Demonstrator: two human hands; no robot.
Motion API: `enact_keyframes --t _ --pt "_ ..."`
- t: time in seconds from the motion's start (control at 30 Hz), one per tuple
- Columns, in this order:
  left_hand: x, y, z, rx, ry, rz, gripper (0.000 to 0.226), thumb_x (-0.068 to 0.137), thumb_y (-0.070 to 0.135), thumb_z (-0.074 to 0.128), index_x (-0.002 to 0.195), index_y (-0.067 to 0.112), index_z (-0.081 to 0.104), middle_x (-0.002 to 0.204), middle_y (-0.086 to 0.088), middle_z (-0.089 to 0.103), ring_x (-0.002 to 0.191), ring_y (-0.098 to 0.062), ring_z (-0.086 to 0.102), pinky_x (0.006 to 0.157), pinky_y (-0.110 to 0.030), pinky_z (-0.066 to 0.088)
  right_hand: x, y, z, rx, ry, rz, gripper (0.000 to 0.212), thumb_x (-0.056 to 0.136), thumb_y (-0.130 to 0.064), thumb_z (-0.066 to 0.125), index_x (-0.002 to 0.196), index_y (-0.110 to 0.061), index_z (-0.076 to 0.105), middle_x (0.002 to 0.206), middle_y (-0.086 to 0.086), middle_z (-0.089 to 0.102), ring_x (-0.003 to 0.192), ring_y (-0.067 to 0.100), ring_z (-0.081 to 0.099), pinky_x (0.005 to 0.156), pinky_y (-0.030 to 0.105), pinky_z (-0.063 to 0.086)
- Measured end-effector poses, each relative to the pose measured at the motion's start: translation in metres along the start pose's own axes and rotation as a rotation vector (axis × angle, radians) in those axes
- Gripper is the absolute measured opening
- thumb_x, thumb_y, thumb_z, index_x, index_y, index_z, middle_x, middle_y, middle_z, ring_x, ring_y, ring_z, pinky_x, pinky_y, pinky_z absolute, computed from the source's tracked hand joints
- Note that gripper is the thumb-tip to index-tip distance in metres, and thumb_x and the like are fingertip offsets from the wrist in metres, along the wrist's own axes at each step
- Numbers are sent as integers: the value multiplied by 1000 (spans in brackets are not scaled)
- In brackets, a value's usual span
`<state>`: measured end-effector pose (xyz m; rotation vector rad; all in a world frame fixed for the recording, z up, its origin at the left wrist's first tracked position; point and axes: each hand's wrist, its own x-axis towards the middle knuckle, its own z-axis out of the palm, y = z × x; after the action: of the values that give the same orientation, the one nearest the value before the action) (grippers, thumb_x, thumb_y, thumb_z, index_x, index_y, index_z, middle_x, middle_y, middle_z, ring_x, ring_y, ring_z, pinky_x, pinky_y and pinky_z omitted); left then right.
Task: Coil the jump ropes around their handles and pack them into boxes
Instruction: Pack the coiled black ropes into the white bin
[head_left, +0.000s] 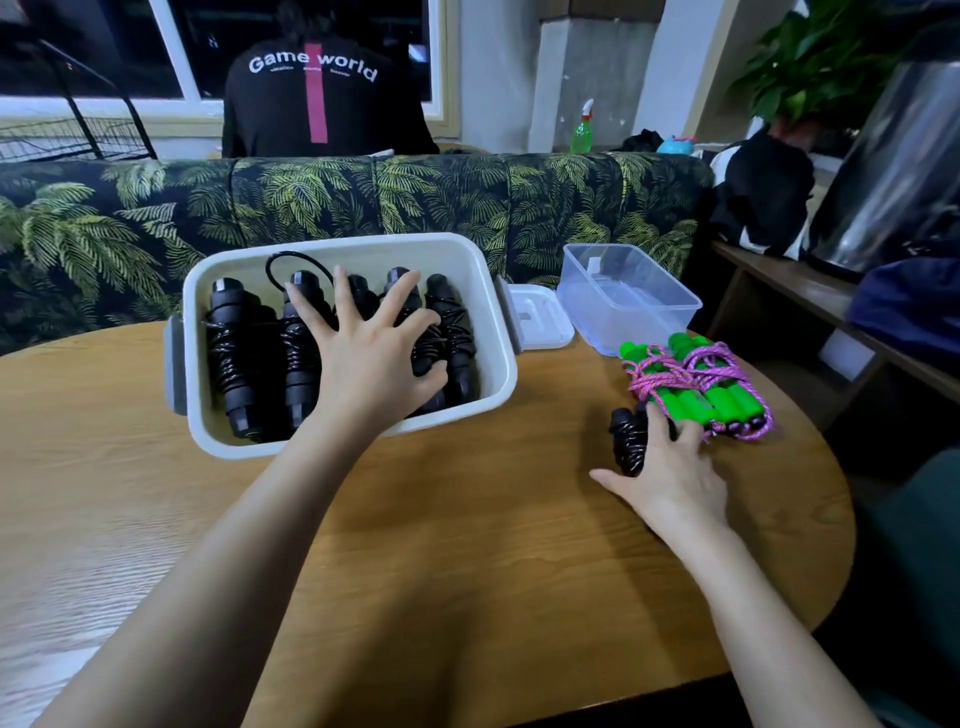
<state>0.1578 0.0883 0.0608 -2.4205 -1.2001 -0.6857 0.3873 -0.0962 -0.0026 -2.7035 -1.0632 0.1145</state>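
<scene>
A white box (218, 270) on the wooden table holds several black jump ropes (236, 358), each coiled round its handles. My left hand (371, 348) lies spread on the middle bundles in the box, fingers straight. My right hand (670, 473) rests flat on a coiled black rope (626, 439) lying on the table to the right. Just beyond it sit two coiled ropes with green handles and pink cord (701, 382).
A clear plastic container (628, 296) stands behind the green ropes, with a white lid (537, 314) beside the box. A leaf-patterned sofa back (311, 197) runs behind the table, and a person in a black shirt (322, 98) sits beyond it. A low shelf (810, 291) lies right.
</scene>
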Motion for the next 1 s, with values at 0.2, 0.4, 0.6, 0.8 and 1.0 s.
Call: enact_keyframes --t 0.2,0.4,0.6,0.8,1.0 --pt "-2 0 0 11 11 5 42 78 52 66 114 30 64 155 7 37 140 -61 15 100 -83 -5 5 -2 5 583 -15 -25 88 77 -39 82 149 -20 35 143 4 50 125 26 54 97 41 45" --pt "-2 0 1 17 22 8 44 78 53 66 115 31 64 156 7 37 140 -61 15 100 -84 -5 -3 -17 -13 1325 -73 -75 59 82 -18 79 133 -25 50 123 -3 65 108 10 65 83 24 55" --pt "-3 1 0 21 30 7 46 79 54 64 120 33 63 157 7 35 141 -60 14 100 -83 -6 -6 -62 -56 1800 -363 -154 53 81 -33 66 127 -8 59 110 13 66 84 21 64 61 29 56" --pt "-4 1 0 49 22 4 68 77 62 54 140 38 50 160 10 30 142 -59 11 101 -79 -11 -8 -138 -68 1538 -159 -428 52 94 -19 66 142 -17 46 127 -2 63 109 4 62 89 20 51" --pt "-5 -1 -1 35 -4 -15 86 72 65 48 150 30 39 160 10 30 143 -57 14 103 -78 -11 4 -167 -37 1084 114 -569 58 98 -21 59 151 -18 34 132 -7 40 142 16 27 103 11 21"
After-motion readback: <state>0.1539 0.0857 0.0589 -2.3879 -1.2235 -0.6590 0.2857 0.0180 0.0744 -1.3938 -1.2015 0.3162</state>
